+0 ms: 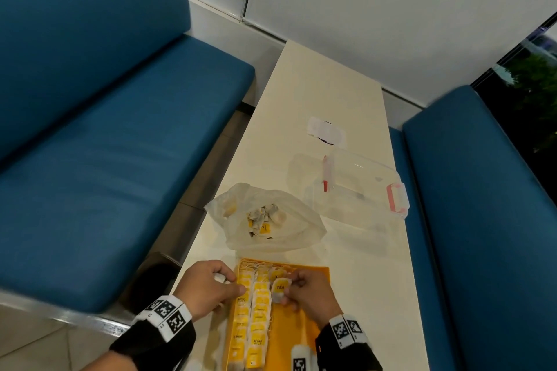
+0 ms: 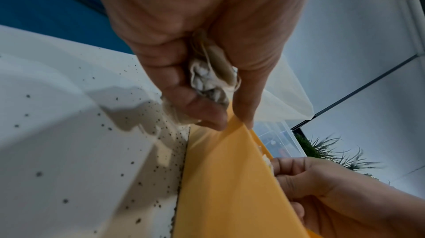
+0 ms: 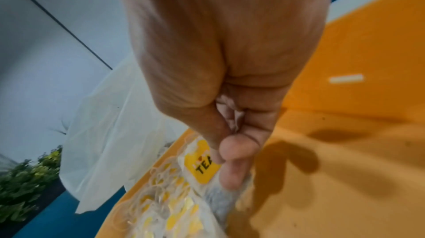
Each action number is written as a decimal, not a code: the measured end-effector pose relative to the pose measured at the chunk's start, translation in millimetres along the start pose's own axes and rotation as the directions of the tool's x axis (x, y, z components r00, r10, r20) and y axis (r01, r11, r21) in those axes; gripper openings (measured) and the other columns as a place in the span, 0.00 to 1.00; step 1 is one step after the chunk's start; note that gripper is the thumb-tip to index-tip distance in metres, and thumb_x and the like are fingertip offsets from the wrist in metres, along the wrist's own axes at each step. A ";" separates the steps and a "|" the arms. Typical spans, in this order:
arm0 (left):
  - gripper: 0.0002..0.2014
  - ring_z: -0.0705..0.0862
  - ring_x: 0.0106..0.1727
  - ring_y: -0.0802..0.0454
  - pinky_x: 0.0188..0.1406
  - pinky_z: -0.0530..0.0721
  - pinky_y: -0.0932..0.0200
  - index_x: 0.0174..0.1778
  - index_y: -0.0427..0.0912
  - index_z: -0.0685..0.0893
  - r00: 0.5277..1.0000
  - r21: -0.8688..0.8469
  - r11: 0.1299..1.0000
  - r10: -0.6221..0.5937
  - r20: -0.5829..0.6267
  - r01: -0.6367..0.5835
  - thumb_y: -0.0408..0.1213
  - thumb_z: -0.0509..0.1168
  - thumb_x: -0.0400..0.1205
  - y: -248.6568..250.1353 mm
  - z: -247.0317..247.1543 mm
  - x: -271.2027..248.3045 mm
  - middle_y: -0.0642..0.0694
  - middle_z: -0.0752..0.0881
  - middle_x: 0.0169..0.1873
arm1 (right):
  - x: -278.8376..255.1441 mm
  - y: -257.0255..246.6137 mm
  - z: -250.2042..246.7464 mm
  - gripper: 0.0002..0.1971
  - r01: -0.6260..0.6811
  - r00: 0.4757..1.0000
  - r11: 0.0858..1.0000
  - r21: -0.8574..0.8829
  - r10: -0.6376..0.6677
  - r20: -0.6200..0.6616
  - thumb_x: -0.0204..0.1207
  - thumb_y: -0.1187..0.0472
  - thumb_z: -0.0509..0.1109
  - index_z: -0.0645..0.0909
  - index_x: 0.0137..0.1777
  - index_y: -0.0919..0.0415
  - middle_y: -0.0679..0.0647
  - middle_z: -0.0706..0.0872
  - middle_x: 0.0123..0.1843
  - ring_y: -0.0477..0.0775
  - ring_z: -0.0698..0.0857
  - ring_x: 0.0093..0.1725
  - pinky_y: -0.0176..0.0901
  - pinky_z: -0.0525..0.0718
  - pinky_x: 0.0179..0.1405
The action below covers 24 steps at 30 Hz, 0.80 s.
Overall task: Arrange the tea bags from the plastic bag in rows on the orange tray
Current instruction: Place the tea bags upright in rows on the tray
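The orange tray [image 1: 319, 275] lies at the table's near edge with two rows of yellow-tagged tea bags [image 1: 259, 310] along its left side. My right hand [image 1: 304, 289] pinches a tea bag [image 1: 279, 288] marked "TEA" [image 3: 203, 166] at the top of a third row, low over the tray floor [image 3: 333, 178]. My left hand [image 1: 211, 286] sits at the tray's left rim [image 2: 220, 169], its fingers curled round a bunch of tea bags [image 2: 211, 78]. The plastic bag [image 1: 265, 220] lies open just beyond the tray with several tea bags inside.
A clear plastic box [image 1: 355, 187] with pink latches stands behind the bag at the right table edge. A white paper [image 1: 327, 131] lies farther back. Blue bench seats [image 1: 105, 159] flank the narrow white table [image 1: 361, 280]. A white tagged object [image 1: 300, 358] lies on the tray's near part.
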<state>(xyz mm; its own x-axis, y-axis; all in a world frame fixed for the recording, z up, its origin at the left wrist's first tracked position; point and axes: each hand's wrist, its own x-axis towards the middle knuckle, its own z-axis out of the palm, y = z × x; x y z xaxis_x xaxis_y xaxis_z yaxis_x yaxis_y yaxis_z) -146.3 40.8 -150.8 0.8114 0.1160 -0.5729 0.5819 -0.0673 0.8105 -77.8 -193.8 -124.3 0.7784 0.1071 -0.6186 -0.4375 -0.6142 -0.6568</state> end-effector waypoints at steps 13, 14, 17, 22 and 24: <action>0.18 0.89 0.30 0.44 0.31 0.90 0.46 0.38 0.39 0.90 0.999 -0.018 0.999 -0.045 0.023 0.046 0.39 0.89 0.60 3.8 -2.9 -2.2 0.40 0.92 0.35 | 14.6 4.9 25.5 0.05 -0.054 0.971 0.986 0.158 0.089 -0.221 0.73 0.71 0.77 0.86 0.47 0.65 0.60 0.92 0.37 0.52 0.88 0.30 0.44 0.88 0.34; 0.18 0.89 0.30 0.45 0.31 0.90 0.46 0.38 0.39 0.90 0.999 -0.016 0.999 -0.047 0.022 0.047 0.39 0.89 0.60 4.5 -3.0 -2.5 0.40 0.92 0.35 | 15.6 5.3 27.6 0.05 -0.051 0.971 0.983 0.178 0.090 -0.222 0.73 0.71 0.77 0.86 0.48 0.67 0.60 0.92 0.36 0.54 0.89 0.31 0.47 0.89 0.36; 0.18 0.88 0.30 0.46 0.30 0.90 0.48 0.39 0.39 0.89 0.998 -0.016 0.999 -0.049 0.032 0.049 0.39 0.88 0.61 7.1 -3.8 -4.1 0.39 0.91 0.36 | 15.4 4.6 30.1 0.06 -0.051 0.969 0.976 0.210 0.100 -0.226 0.73 0.72 0.77 0.86 0.48 0.69 0.59 0.92 0.34 0.56 0.89 0.31 0.52 0.90 0.40; 0.20 0.87 0.31 0.48 0.33 0.88 0.54 0.48 0.39 0.89 0.992 -0.086 0.993 -0.073 0.101 0.082 0.51 0.80 0.72 22.6 -10.0 -13.7 0.40 0.92 0.35 | -0.3 -2.0 15.4 0.03 -0.075 0.963 0.981 0.177 0.117 -0.241 0.73 0.67 0.78 0.87 0.43 0.65 0.58 0.92 0.35 0.53 0.91 0.32 0.42 0.89 0.32; 0.23 0.88 0.35 0.45 0.36 0.88 0.52 0.53 0.36 0.87 0.976 -0.248 0.951 -0.147 0.160 0.184 0.55 0.73 0.78 33.7 -15.0 -18.3 0.39 0.91 0.39 | -9.4 -7.0 5.0 0.02 -0.047 0.954 0.991 0.126 0.082 -0.290 0.73 0.66 0.76 0.87 0.43 0.64 0.58 0.91 0.33 0.55 0.91 0.32 0.44 0.89 0.31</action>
<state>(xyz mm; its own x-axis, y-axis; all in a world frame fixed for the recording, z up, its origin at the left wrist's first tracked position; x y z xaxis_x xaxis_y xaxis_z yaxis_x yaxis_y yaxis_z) -142.4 51.3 -111.1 0.7155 -0.0356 -0.6977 0.6888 0.2026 0.6961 -84.3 -186.6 -116.0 0.8369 -0.1747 -0.5187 -0.5266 -0.5154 -0.6761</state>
